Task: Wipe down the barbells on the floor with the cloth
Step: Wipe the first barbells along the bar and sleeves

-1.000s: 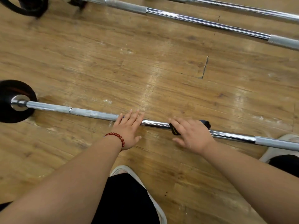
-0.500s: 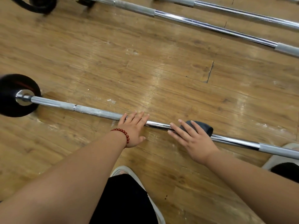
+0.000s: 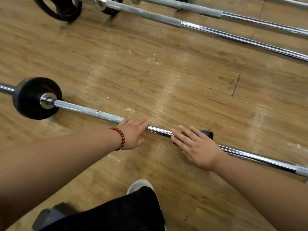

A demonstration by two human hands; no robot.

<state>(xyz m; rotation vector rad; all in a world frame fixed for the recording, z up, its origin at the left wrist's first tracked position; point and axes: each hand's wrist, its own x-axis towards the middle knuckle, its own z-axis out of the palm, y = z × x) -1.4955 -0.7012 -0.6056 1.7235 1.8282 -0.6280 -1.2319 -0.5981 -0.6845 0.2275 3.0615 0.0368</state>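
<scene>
- Hard to make out much of the dark folded cloth [image 3: 207, 133]: mostly buried under the right hand [image 3: 198, 148], just a black corner poking out at the upper right of the fingers.
- Pressing that cloth onto the near long chrome steel barbell [image 3: 160, 130], right of centre, with fingers straight and spread, none curled round anything.
- Resting the left hand [image 3: 131, 135] on the same shaft just left of centre, fingers laid together across it, thumb out toward the bottom of the frame. Red bead bracelet [image 3: 121, 139] on that wrist.
- Hiding a stretch of shaft under each hand, with bare shiny chrome between them.
- Cut off at both ends: a stub past the black round weight plate [image 3: 31, 99] at the left edge, grey knurling at the lower right edge.
- Long axis slanting from middle left down to lower right, flat along the worn wooden plank floor [image 3: 166, 77].
- Smeared at the bottom: black trouser leg [image 3: 125, 214], pale shoe toe [image 3: 140, 185], and a dark shape [image 3: 53, 212] at lower left too blurred to name.
- Up top: second chrome barbell [image 3: 233, 38] and third chrome barbell [image 3: 266, 24], roughly parallel to the near one, clipped by the right edge; black ring plate [image 3: 63, 18] clipped at upper left.
</scene>
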